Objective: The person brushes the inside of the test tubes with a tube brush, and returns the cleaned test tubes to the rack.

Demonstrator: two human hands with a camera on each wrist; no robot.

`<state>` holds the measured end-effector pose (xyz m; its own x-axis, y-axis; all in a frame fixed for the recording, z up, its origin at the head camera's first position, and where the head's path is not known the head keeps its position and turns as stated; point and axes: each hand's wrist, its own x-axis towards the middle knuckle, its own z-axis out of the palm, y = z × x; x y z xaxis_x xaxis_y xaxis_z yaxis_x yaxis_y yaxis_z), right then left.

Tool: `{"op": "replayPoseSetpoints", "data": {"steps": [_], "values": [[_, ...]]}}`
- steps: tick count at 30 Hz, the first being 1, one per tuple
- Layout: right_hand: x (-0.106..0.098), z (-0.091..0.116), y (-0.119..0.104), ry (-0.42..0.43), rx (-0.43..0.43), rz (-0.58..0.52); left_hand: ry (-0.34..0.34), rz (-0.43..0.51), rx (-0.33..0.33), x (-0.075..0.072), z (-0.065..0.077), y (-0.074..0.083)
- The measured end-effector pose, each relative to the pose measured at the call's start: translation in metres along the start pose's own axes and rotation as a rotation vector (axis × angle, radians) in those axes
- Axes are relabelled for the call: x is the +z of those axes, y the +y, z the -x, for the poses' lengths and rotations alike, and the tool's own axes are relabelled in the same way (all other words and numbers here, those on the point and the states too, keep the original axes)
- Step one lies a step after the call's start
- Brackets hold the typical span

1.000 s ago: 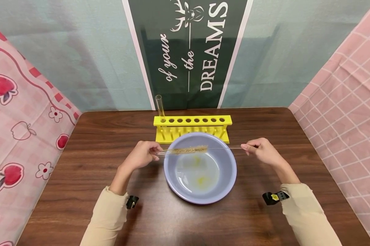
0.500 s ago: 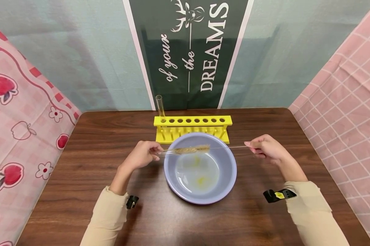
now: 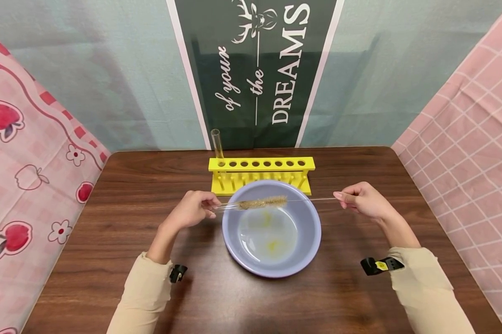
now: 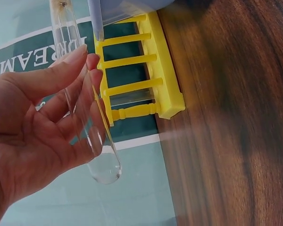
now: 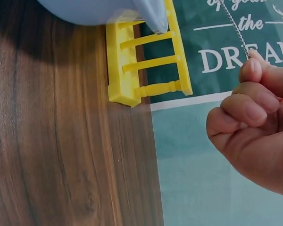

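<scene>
My left hand (image 3: pixel 194 208) holds a clear glass test tube (image 4: pixel 104 167) around its body, rounded end showing below the fingers in the left wrist view. A tan-bristled test tube brush (image 3: pixel 264 202) lies in line with the tube, its bristle tip inside the tube's mouth end. On the other side, my right hand (image 3: pixel 362 200) pinches the brush's thin twisted wire handle (image 5: pixel 236 23) between thumb and forefinger, other fingers curled. Tube and brush are level above a lavender basin (image 3: pixel 312 232), which contains cloudy water with yellow patches.
Behind the basin stands a yellow test tube rack (image 3: pixel 261 163), with another test tube (image 3: pixel 216 141) upright in its leftmost hole. Everything is on a dark wooden table (image 3: pixel 109 260), with fabric-covered walls at the back and both sides.
My right hand has moved a little right, and the brush bristles have slid right with it, further out of the tube. The left hand stays nearly still.
</scene>
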<state>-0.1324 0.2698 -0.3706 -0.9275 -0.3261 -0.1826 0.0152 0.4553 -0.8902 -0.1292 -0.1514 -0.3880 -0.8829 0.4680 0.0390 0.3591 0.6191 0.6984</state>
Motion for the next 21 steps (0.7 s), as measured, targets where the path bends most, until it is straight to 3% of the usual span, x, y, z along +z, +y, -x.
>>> {"op": "replayPoseSetpoints", "data": {"steps": [6, 12, 21], "values": [[0.01, 0.002, 0.01, 0.113, -0.19, 0.215, 0.002, 0.002, -0.01, -0.003, 0.002, -0.001], [0.021, 0.0, 0.027, 0.277, -0.376, 0.346, 0.0, -0.024, -0.011, -0.004, 0.003, -0.004], [0.025, -0.001, 0.034, 0.377, -0.476, 0.416, -0.018, -0.017, -0.035, -0.004, 0.004, -0.003]]}}
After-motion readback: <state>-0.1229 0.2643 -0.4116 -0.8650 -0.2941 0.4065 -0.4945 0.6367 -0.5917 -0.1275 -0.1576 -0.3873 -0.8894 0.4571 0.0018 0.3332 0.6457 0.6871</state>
